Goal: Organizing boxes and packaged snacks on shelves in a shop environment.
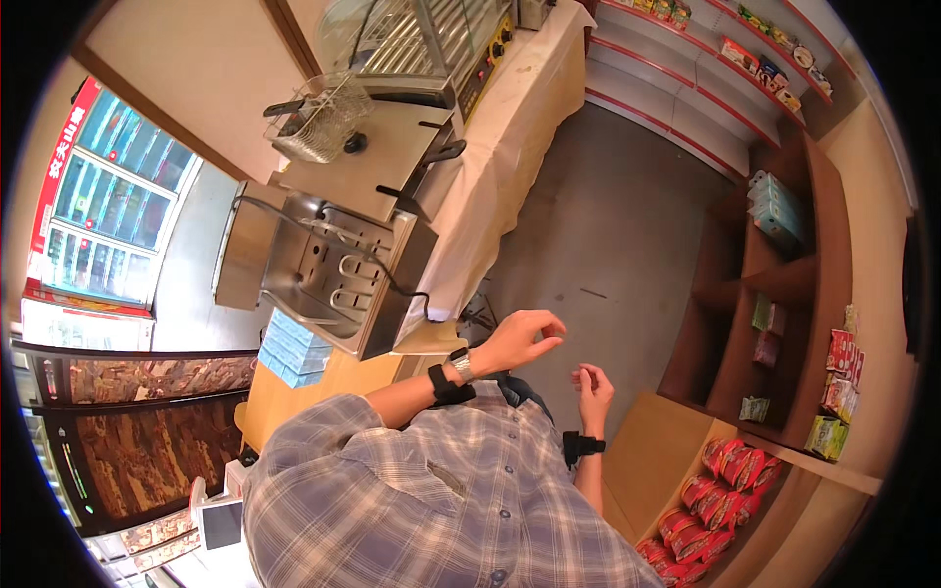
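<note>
Over the grey floor, my left hand is raised with its fingers curved and nothing in it. A watch and a black strap circle that wrist. Lower and to the right, my right hand is also bare of objects, fingers loosely bent and apart; its wrist has a black strap. Nearest to my left hand is the corner of a cloth-covered counter. On it stands a steel deep fryer with its heating coil in view and a dark cable across it. Beyond lies a steel lid with a wire frying basket.
Blue tissue packs sit on a wooden table. A roller grill occupies the counter's far part. Brown shelving stands at the right, with a cardboard box and red packaged tubs below. White shelves stand ahead.
</note>
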